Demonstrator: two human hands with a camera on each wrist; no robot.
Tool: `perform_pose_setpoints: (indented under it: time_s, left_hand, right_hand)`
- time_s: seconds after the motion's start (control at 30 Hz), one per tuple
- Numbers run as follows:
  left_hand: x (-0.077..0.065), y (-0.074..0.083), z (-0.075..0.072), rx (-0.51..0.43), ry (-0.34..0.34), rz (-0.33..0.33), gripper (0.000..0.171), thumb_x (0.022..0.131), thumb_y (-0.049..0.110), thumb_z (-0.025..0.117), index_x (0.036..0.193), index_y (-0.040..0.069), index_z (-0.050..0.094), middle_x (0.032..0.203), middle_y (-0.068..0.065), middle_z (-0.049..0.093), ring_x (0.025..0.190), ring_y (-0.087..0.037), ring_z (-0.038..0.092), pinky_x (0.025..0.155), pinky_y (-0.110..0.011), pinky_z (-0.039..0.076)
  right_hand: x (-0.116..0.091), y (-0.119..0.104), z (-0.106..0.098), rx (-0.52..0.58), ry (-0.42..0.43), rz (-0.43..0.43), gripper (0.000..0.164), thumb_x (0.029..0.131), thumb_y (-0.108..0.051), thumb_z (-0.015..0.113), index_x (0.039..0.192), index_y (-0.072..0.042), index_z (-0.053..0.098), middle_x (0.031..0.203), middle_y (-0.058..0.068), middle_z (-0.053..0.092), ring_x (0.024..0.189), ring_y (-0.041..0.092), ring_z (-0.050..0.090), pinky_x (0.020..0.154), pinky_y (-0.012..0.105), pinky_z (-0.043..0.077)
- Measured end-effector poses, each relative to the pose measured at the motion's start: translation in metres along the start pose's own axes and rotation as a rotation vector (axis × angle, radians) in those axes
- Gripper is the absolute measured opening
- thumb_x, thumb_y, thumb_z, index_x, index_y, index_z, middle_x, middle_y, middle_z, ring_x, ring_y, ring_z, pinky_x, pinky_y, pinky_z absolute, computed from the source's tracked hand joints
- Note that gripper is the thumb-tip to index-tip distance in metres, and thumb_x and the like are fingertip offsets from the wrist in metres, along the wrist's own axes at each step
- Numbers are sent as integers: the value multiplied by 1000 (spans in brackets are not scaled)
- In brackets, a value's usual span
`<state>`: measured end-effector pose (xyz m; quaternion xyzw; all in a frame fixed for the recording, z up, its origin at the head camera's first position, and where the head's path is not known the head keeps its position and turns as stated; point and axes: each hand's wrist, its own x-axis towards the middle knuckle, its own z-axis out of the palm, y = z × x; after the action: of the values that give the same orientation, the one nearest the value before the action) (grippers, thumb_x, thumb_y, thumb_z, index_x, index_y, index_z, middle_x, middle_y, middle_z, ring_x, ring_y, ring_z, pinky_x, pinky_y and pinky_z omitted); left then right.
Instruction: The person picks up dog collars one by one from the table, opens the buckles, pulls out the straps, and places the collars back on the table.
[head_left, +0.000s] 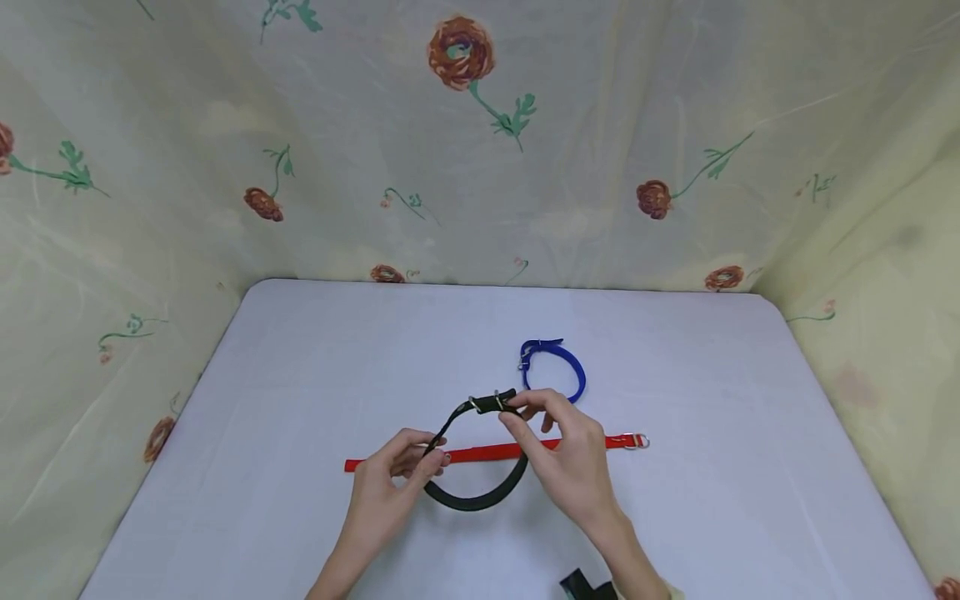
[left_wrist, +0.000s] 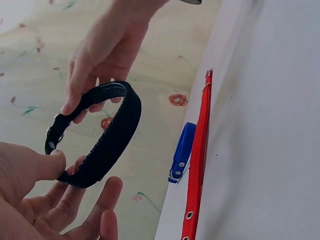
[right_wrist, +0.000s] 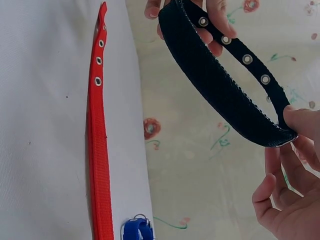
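Both hands hold up a black collar (head_left: pixel 476 502) that is formed into a loop with a metal buckle. My left hand (head_left: pixel 382 487) pinches its left side between thumb and fingers. On the other side my right hand (head_left: pixel 570 458) pinches the strap close to the buckle, at the loop's upper right. Metal-ringed holes line part of the black collar (right_wrist: pixel 212 90) in the right wrist view. Below the loop a red collar (head_left: pixel 483 453) lies stretched out straight on the table. A blue collar (head_left: pixel 576 367), closed into a ring, rests farther back, partly hidden by the right hand.
The white table (head_left: pixel 337 350) is bordered by flower-patterned cloth (head_left: pixel 577 167) at the back and both sides. A small black piece (head_left: pixel 585 586) shows beside the right forearm at the bottom edge of the head view.
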<state>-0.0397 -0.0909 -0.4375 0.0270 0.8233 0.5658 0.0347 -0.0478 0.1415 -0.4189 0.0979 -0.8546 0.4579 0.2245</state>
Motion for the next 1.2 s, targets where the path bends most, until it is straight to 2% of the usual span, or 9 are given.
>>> perform_pose_setpoints:
  time_s: [0.27, 0.53, 0.67, 0.83, 1.03, 1.2]
  left_hand:
    - [-2, 2, 0, 21, -28, -2, 16, 97, 29, 81, 112, 25, 77, 91, 7, 83, 85, -2, 75, 80, -22, 56]
    - [-1, 5, 2, 8, -27, 21, 15, 99, 28, 79, 112, 23, 77, 96, 5, 84, 86, -4, 77, 81, -24, 57]
    - [-1, 6, 2, -20, -22, 37, 12, 99, 23, 79, 111, 23, 77, 92, 4, 84, 86, -11, 78, 81, -24, 56]
    - [-1, 6, 3, -43, -34, 57, 11, 100, 25, 78, 111, 24, 77, 94, -3, 84, 88, -21, 80, 81, -23, 56]
    - [0, 7, 2, -50, -37, 65, 13, 101, 28, 77, 114, 25, 77, 95, -6, 84, 89, -26, 81, 83, -24, 57]
    - [-1, 9, 1, -32, -34, 55, 11, 101, 29, 77, 111, 26, 77, 91, 3, 84, 84, -21, 78, 85, -29, 55]
  right_hand:
    - [-1, -1, 0, 8, -28, -18, 27, 89, -11, 88, 112, -16, 76, 103, -6, 80, 92, 10, 70, 76, 24, 53]
    - [-4, -7, 3, 8, -144, -15, 28, 90, -15, 88, 115, -19, 76, 105, -8, 80, 95, 8, 69, 80, 29, 58]
    - [-5, -8, 5, 32, -193, -28, 28, 90, -15, 88, 115, -21, 76, 105, -9, 79, 95, 7, 68, 79, 26, 58]
    - [-6, -9, 7, 66, -235, -57, 28, 89, -13, 88, 114, -19, 76, 105, -8, 79, 95, 8, 69, 79, 23, 58]
    - [-7, -12, 8, 62, -260, -39, 26, 90, -17, 88, 113, -21, 75, 104, -10, 78, 96, 6, 69, 81, 24, 60]
    - [-7, -10, 8, 57, -239, -49, 27, 90, -16, 88, 114, -21, 76, 104, -10, 78, 95, 6, 69, 78, 23, 58]
